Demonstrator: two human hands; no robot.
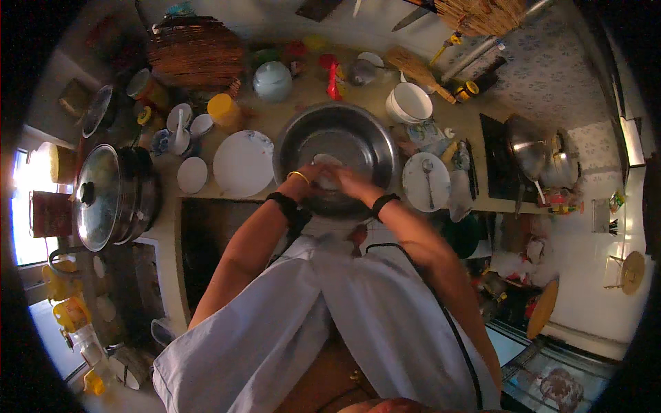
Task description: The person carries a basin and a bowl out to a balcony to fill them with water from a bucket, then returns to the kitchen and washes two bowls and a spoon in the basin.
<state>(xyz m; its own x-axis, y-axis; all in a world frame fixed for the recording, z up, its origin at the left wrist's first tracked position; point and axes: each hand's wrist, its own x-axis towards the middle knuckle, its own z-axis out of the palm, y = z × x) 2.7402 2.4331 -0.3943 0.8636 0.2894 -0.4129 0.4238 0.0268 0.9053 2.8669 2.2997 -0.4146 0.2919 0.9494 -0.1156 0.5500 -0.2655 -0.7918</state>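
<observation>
A wide stainless steel basin (338,114) stands before me at the counter's front edge. Both of my hands reach down into it and meet around a pale rounded object (328,181), too blurred to name. My left hand (305,179), with a yellow bangle at the wrist, holds its left side. From the right, my right hand (356,183) grips it, the fingers of both hands close together. Dark bands circle both wrists. My fingertips and part of the pale object are hidden or blurred.
Left of the basin lies a large white plate (244,164); a glass-lidded pot (100,199) stands farther left. To the right are a plate (413,193) bearing a spoon (428,178), stacked white bowls (410,103) and a wok (526,144). A lidded jar (272,81) stands behind.
</observation>
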